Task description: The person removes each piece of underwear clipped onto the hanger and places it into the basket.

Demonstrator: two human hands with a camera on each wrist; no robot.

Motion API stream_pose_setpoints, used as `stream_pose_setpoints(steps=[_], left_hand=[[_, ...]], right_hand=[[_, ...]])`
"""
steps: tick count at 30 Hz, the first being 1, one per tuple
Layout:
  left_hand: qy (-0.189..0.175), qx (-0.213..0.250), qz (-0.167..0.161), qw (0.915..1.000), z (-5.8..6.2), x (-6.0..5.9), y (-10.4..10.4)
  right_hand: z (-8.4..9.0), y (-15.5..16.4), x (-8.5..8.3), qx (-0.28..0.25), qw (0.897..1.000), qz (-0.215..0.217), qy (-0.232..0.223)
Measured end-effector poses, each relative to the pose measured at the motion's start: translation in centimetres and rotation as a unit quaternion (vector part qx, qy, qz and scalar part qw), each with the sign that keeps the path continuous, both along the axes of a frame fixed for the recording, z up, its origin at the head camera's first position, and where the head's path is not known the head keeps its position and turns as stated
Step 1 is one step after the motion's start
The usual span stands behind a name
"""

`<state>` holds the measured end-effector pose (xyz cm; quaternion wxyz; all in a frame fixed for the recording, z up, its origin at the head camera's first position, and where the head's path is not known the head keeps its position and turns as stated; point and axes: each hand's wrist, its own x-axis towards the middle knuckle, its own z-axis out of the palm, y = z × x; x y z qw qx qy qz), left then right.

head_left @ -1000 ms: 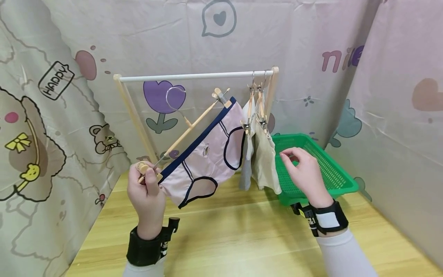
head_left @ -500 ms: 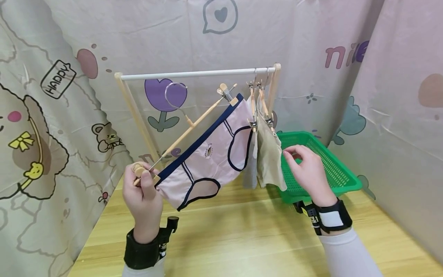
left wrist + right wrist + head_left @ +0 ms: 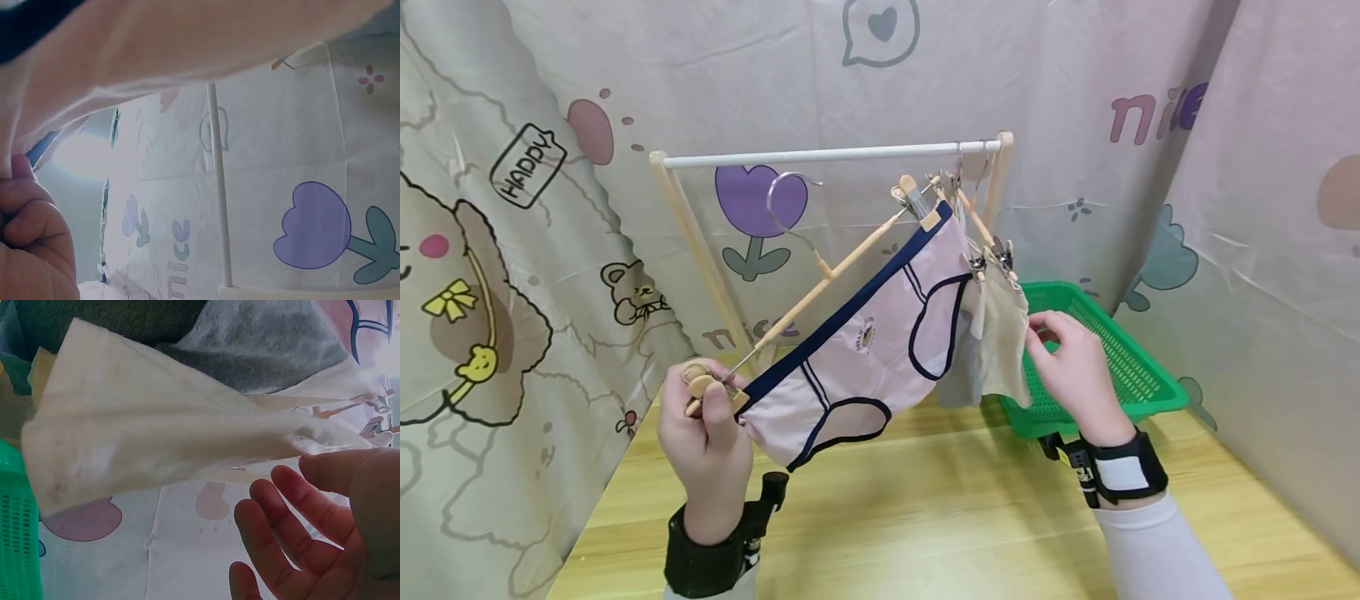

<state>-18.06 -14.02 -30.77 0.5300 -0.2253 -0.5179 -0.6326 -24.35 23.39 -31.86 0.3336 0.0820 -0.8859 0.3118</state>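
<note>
My left hand (image 3: 703, 433) grips the lower clip end of a wooden clip hanger (image 3: 835, 271), tilted up to the right. Pink underwear with navy trim (image 3: 865, 342) hangs clipped along it. Its metal hook (image 3: 786, 200) hangs free just below the white rail (image 3: 820, 155) of the small wooden rack. The hanger's upper end touches the clothes hung at the rail's right end. My right hand (image 3: 1075, 371) is open beside a beige garment (image 3: 1003, 342) hanging there and holds nothing. In the right wrist view the beige garment (image 3: 156, 444) fills the frame above the relaxed fingers (image 3: 312, 531).
A green mesh basket (image 3: 1120, 367) stands on the wooden table (image 3: 925, 517) behind my right hand. A grey garment (image 3: 262, 344) hangs behind the beige one. Printed cloth walls close in the left, back and right.
The hanger with the pink underwear has risen and moved right, pushing the hung garments aside. My right hand has shifted slightly right, staying beside the beige garment.
</note>
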Motion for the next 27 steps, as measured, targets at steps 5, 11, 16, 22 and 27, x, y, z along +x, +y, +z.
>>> stream_pose_setpoints(steps=[5,11,16,22,27], left_hand=[[0.008,-0.021,-0.005,0.9997,0.04,-0.17,0.18],[0.002,-0.036,-0.014,0.9992,-0.03,-0.44,-0.08],[-0.02,-0.04,-0.026,0.9986,-0.04,-0.55,-0.46],[-0.036,-0.037,-0.061,0.9968,0.0,-0.5,-0.67],[-0.038,-0.038,-0.081,0.9953,-0.07,-0.36,-0.73]], right_hand=[[0.16,0.22,0.11,-0.002,1.0,-0.006,0.004],[0.22,0.37,-0.01,-0.003,1.0,-0.01,0.004],[0.37,0.57,0.06,-0.012,1.0,-0.018,0.003],[0.58,0.75,0.23,-0.02,0.999,-0.024,0.009],[0.79,0.92,0.4,-0.026,0.999,-0.03,0.009]])
